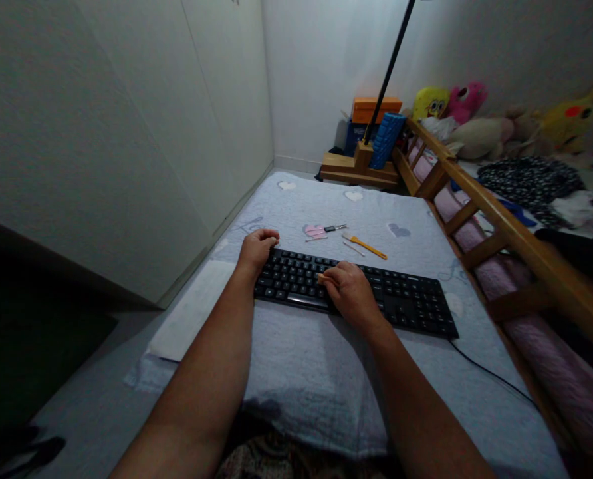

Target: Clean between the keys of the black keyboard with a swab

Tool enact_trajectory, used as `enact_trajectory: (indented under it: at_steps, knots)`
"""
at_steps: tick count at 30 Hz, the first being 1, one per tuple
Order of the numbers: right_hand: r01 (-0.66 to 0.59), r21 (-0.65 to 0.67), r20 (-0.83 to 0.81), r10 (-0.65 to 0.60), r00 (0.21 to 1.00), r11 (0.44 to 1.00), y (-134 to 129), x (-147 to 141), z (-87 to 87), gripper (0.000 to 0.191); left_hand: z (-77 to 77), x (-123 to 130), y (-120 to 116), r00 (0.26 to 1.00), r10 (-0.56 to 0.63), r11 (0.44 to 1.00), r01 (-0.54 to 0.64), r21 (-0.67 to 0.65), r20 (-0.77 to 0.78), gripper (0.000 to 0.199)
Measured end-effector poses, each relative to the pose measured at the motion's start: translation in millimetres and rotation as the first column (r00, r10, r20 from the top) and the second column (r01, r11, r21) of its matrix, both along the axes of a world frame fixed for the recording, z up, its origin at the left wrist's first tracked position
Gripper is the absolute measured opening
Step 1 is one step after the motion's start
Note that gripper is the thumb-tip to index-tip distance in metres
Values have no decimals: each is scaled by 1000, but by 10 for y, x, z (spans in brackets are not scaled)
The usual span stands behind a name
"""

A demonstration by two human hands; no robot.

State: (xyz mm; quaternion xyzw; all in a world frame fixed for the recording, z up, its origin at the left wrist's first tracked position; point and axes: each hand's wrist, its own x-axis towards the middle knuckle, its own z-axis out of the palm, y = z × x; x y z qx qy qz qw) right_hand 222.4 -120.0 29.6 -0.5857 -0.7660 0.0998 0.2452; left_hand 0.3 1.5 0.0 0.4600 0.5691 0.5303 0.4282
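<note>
"On the pale blue cloth with heart shapes (301, 372), what's laid out?"

"Black full-size keyboard (411, 299), set at a slant, its thin black cable (493, 371) running off the right end. Beyond its back edge: yellow-handled brush (369, 247), thin white stick (354, 249) just beside it, slim tool with dark grip and metal tip (335, 228) to the left of those."

"Left hand (258, 253)?"

"At the keyboard's back left corner. Fingers curled, thumb close to them. Can't tell whether anything is pinched there."

"Right hand (350, 293)?"

"Over the middle keys. Fingertips closed on a small tan piece (322, 277), its end poking out leftward above the keys. Material unclear."

"Surroundings?"

"Off-white folded sheet (197, 309) near the left forearm. Brown wooden rail (513, 236) along the right side. Past the far edge, blue textured roller (387, 140) upright, near an orange box (376, 108)."
</note>
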Motion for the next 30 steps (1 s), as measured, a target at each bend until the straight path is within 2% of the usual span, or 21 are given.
enact_trajectory:
  at_steps: [5,13,21,30]
  knots:
    - [-43,-14,12,44,999,999,-4,-9,3,19,25,10,-8,1000,2,1000,-2,-13,-4,12]
    - [-165,-91,-75,159,984,982,-27,-18,74,18,19,9,-14,1000,5,1000,-5,-22,22,13]
    - [6,24,-79,-4,997,1000,34,48,26,14,1,3,0,1000,0,1000,0,-12,25,12]
    - [89,14,20,-89,996,996,81,82,-16,17,22,10,-25,1000,-1,1000,0,-25,-12,14]
